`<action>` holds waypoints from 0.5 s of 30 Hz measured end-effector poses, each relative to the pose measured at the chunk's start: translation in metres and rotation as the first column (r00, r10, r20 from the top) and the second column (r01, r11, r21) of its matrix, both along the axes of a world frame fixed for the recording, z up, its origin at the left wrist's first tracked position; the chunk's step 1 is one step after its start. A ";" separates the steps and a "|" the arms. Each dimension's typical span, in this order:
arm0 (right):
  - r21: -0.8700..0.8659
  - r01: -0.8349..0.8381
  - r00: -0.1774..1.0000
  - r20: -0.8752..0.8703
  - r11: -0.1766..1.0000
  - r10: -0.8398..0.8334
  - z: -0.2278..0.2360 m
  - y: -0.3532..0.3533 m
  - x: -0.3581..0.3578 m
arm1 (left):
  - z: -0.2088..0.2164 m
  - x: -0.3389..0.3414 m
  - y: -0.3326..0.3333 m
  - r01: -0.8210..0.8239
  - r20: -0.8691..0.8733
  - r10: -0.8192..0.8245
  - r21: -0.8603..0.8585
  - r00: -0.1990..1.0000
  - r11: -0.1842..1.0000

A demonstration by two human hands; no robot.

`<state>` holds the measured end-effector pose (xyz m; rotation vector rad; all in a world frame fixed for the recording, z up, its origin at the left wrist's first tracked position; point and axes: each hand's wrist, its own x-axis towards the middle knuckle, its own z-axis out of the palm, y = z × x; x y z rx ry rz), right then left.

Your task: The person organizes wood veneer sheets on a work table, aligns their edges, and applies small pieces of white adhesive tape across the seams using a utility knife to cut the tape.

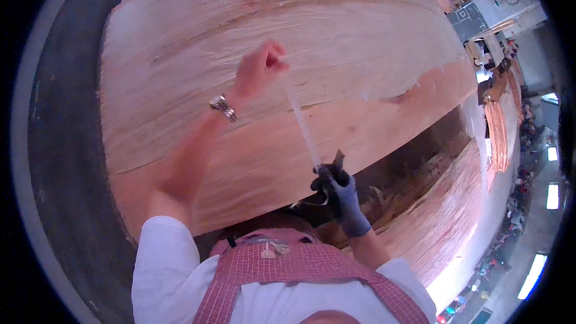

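A pale, translucent strip of tape [303, 127] stretches taut between my two hands above a large wood veneer sheet [288, 36]. My left hand [258, 72], bare and with a metal watch on the wrist, is closed in a pinch at the strip's far end. My right hand [341, 195], in a grey and dark glove, grips the near end by the sheet's front edge. A small dark pointed piece sticks up from the gloved fingers, and a thin curved band loops beside them; I cannot make out what either is.
A dark gap [414, 156] with torn wood scraps separates the sheet from another reddish veneer stack [432, 222] at the right. The sheet's front edge is ragged in places. Along the left runs a dark grey surface [66, 120]. More veneer bundles [497, 135] lie at the far right.
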<state>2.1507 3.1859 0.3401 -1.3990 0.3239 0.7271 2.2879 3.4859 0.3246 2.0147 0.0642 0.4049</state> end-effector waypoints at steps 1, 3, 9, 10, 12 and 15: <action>-0.014 0.001 0.999 -0.037 1.000 -0.002 -0.016 0.005 -0.003 | -0.041 0.000 0.005 0.010 -0.034 -0.008 0.076 0.999 0.997; -0.037 0.005 0.993 -0.118 0.999 -0.009 -0.043 0.010 -0.009 | -0.106 -0.007 0.003 0.036 -0.061 -0.024 0.195 0.998 0.980; -0.131 0.042 0.979 -0.192 0.991 -0.067 -0.084 0.024 -0.011 | -0.194 -0.015 -0.005 0.045 0.025 -0.055 0.297 0.998 0.954; -0.109 0.056 0.977 -0.198 0.992 -0.077 -0.089 0.024 -0.012 | -0.199 -0.015 -0.006 0.022 0.052 -0.043 0.344 0.998 0.939; -0.151 0.035 0.970 -0.233 0.988 -0.070 -0.096 0.026 -0.011 | -0.195 -0.017 -0.007 -0.068 0.095 0.032 0.405 0.995 0.912; -0.125 0.033 0.973 -0.221 0.992 -0.060 -0.099 0.024 -0.012 | -0.183 -0.027 0.000 -0.150 0.064 0.136 0.444 0.989 0.884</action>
